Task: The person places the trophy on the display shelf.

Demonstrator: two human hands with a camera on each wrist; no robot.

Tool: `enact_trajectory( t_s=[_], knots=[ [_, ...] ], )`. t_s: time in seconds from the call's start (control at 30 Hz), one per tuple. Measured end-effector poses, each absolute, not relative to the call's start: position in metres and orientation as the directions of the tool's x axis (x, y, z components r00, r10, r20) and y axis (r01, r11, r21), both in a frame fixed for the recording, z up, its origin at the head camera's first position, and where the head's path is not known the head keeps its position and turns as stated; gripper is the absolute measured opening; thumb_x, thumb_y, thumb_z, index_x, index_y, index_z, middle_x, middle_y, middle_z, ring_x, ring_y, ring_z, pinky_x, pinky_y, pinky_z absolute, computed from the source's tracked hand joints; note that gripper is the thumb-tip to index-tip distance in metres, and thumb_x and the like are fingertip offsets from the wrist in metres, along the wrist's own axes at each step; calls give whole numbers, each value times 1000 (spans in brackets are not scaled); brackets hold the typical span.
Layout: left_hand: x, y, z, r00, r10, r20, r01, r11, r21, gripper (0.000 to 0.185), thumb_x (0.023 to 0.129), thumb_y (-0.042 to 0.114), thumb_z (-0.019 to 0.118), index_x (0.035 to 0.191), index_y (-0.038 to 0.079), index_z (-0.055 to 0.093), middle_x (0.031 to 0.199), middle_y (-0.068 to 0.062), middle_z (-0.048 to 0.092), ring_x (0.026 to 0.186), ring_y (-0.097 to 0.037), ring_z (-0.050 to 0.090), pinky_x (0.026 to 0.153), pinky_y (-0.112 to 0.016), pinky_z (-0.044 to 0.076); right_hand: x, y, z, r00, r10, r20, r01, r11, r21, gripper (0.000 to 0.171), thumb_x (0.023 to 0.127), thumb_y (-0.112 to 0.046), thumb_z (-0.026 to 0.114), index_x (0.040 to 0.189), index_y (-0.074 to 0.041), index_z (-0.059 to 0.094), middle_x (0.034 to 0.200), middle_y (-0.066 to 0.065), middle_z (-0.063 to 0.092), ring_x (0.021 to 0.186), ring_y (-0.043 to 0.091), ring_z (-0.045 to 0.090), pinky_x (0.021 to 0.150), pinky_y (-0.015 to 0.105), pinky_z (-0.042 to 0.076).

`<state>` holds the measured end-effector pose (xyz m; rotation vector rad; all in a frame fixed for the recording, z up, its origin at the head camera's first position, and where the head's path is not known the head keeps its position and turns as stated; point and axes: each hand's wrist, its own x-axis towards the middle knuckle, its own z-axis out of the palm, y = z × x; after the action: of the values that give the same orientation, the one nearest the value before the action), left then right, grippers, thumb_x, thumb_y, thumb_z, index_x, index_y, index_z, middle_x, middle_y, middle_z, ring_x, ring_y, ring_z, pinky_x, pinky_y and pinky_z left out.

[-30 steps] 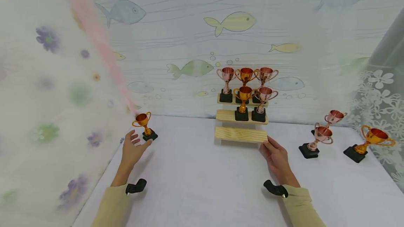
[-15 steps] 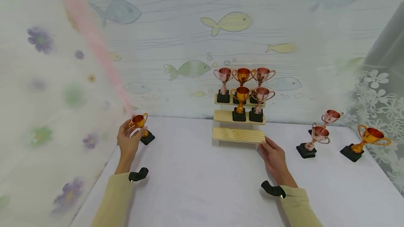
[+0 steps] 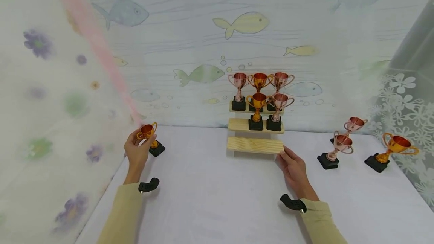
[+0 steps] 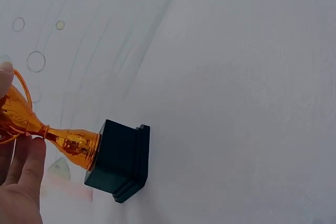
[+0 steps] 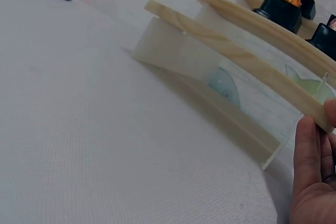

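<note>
At the table's left, my left hand (image 3: 136, 154) pinches the cup of a gold trophy (image 3: 147, 131) between thumb and fingers. In the left wrist view the trophy's black base (image 4: 119, 158) shows whole, with the thumb on one side of the cup and fingers on the other. My right hand (image 3: 294, 168) grips the right end of the lowest wooden step (image 3: 255, 145) of a three-step display stand; in the right wrist view its fingers lie under the board's end. A gold trophy (image 3: 259, 102) and a pink one (image 3: 280, 102) stand on the middle step.
Three more trophies line the top step, including a rose-coloured one (image 3: 239, 82) at its left. Right of the stand, two pink trophies (image 3: 343, 143) and a gold trophy (image 3: 399, 144) stand on the white-covered table (image 3: 217, 199). A fish-patterned curtain (image 3: 190, 40) hangs behind.
My left hand has reached forward and closed its thumb and fingers on the gold trophy's cup. My right hand keeps its grip on the stand. The head view has shifted slightly.
</note>
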<state>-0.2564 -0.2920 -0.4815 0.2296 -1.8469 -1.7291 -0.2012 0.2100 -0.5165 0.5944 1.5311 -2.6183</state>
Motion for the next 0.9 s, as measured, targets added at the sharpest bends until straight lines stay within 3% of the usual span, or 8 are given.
enact_trajectory(
  t_s=[0.4, 0.73, 0.9],
  knots=[
    [-249, -282, -470, -797, -510, 323, 315, 105, 943, 53, 84, -4, 79, 131, -13, 58, 111, 0, 61, 94, -12, 63, 79, -10, 56, -201, 209, -515, -921, 157, -356, 239, -493, -836, 56, 108, -10, 47, 160, -7, 28, 146, 1, 45, 111, -2, 60, 104, 16, 47],
    [-261, -283, -486, -794, -501, 344, 308, 156, 938, 53, 85, 4, 82, 132, -5, 61, 113, 3, 61, 96, -10, 63, 80, -9, 55, -200, 210, -514, -920, 161, -357, 238, -492, -837, 57, 107, -12, 49, 160, -7, 28, 145, 0, 47, 111, -1, 60, 103, 16, 47],
    [-258, -272, -479, -817, -457, 352, 318, 153, 936, 51, 85, 2, 80, 133, -4, 61, 117, -2, 62, 99, -9, 63, 82, -11, 55, -199, 209, -515, -926, 150, -346, 237, -482, -844, 56, 108, -11, 47, 160, -7, 27, 151, 4, 42, 114, -1, 59, 107, 17, 45]
  ],
)
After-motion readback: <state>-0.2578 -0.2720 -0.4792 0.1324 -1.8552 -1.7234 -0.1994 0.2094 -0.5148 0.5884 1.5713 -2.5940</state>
